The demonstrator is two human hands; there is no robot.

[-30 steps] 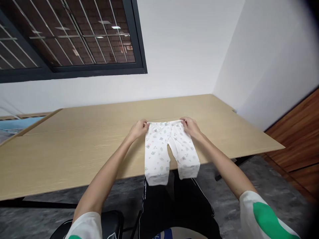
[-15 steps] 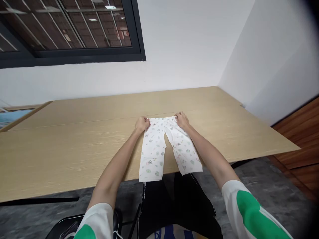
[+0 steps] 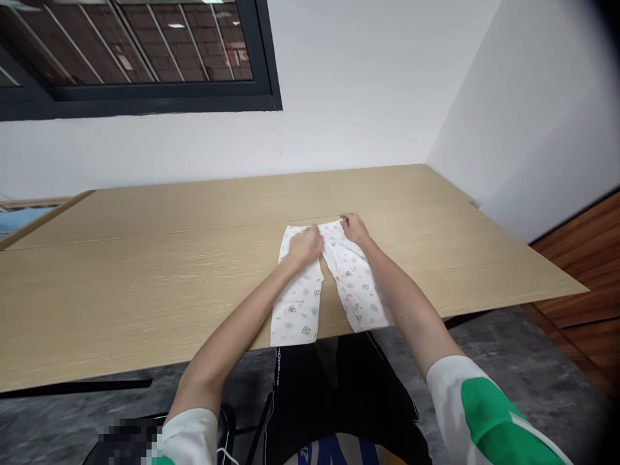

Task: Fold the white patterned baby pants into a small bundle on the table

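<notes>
A small pair of white baby trousers (image 3: 300, 303) with a small coloured print lies flat on the light wooden table (image 3: 145, 278), waistband away from me, legs reaching the near edge. My left hand (image 3: 306, 246) rests on the middle of the waist area, fingers curled and blurred by motion. At the right corner of the waistband, my right hand (image 3: 353, 227) presses on the cloth with bent fingers.
The table runs into a corner of white walls, with a dark-framed window (image 3: 135, 58) up at the left. Wood panelling (image 3: 581, 271) stands at the right. My dark trousers (image 3: 339, 394) and a black chair (image 3: 130, 433) are below the table edge.
My left hand left the waistband's left corner and slid right onto the middle of the trousers. The trousers now lie wholly on the table; earlier the legs hung over the edge.
</notes>
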